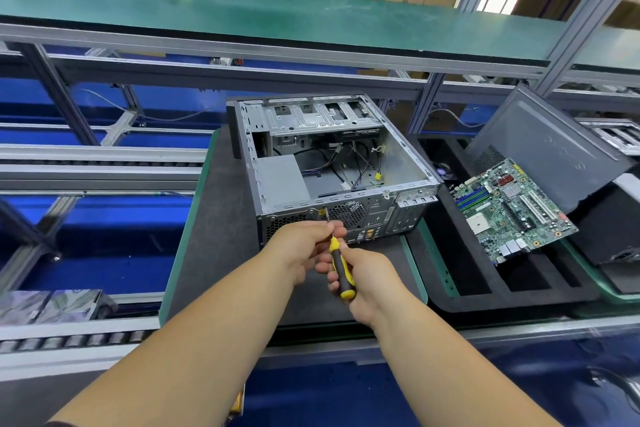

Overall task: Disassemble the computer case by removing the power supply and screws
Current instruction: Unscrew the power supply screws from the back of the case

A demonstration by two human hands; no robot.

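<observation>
Right hand [360,277] grips screwdriver [341,267], left hand [304,246] pinches shaft — motherboard [512,208] beside open case [332,163].

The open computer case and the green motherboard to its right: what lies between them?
In the head view, only the black foam tray's bare edge separates the computer case from the motherboard.

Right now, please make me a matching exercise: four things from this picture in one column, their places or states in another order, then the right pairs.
Things:
1. screwdriver
2. motherboard
3. power supply
4. computer case

Places or states:
A. inside the case, at its near left corner
B. lying open on the dark mat
C. gripped by the right hand, its shaft steadied by the left hand
D. resting in the black foam tray, right of the case

Pairs: 1-C, 2-D, 3-A, 4-B
</observation>
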